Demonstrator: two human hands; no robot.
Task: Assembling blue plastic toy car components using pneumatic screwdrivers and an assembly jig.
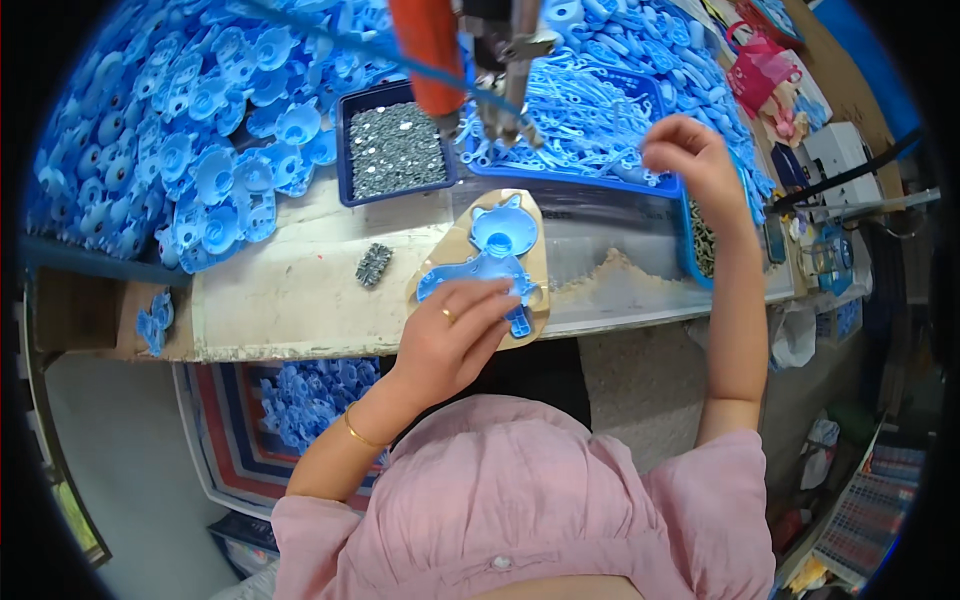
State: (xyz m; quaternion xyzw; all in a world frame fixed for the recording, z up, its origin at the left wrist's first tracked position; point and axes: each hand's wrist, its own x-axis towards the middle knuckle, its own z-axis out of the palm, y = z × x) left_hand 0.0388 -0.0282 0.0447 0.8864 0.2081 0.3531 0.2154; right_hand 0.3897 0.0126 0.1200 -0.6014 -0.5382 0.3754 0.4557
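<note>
A light-blue plastic casing [503, 229] with a round hollow and small ear shapes lies in a tan fixture board [532, 203] near the table's front edge. My left hand [455, 328] reaches over the casing's lower part, fingers bent and fingertips drawn together at its surface. Whatever they pinch is too small to make out, and the hand covers part of the casing. My right hand [697, 170] is raised by the right end of a dark-blue tray [575, 180] of thin light-blue plastic strips [575, 115]. Its fingers curl toward the thumb; anything between them cannot be made out.
Over the fixture hang an orange power tool [425, 55] and metal machine parts [510, 90]. A dark bin [345, 165] holds small metal pieces; a little heap [374, 265] lies closer. Blue casings [215, 175] pile up at left. Another blue bin [692, 255] stands below my right wrist.
</note>
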